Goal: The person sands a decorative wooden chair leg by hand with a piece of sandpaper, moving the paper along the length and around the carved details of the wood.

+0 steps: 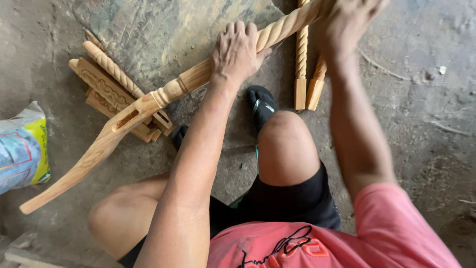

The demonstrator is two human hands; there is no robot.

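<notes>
Gripping a long carved wooden leg (pixel 163 94) with both hands, the person squats over a dusty concrete floor (pixel 421 129); the leg runs diagonally from its plain curved foot at 8 o'clock to its rope-twist section at 1 o'clock, raised above the floor. Left hand (pixel 237 52): palm down, fingers draped over the top of the twisted part, thumb hooked beneath toward 3 o'clock; wrapped around the leg; forearm extended straight from the shoulder at 6 o'clock. Right hand (pixel 347 17): blurred, at 1 o'clock, closed over the upper twisted end; elbow bent, forearm rising steeply. At 9 o'clock of the left hand, a stack of carved wooden pieces (pixel 111 92) lies on the floor, under the leg's mortised block; at 12 o'clock, two twisted spindles (pixel 302 64) lie side by side; at the far 9 o'clock edge, a printed sack (pixel 22 146); a black sandalled foot (pixel 262 104) sits just below the left hand.
</notes>
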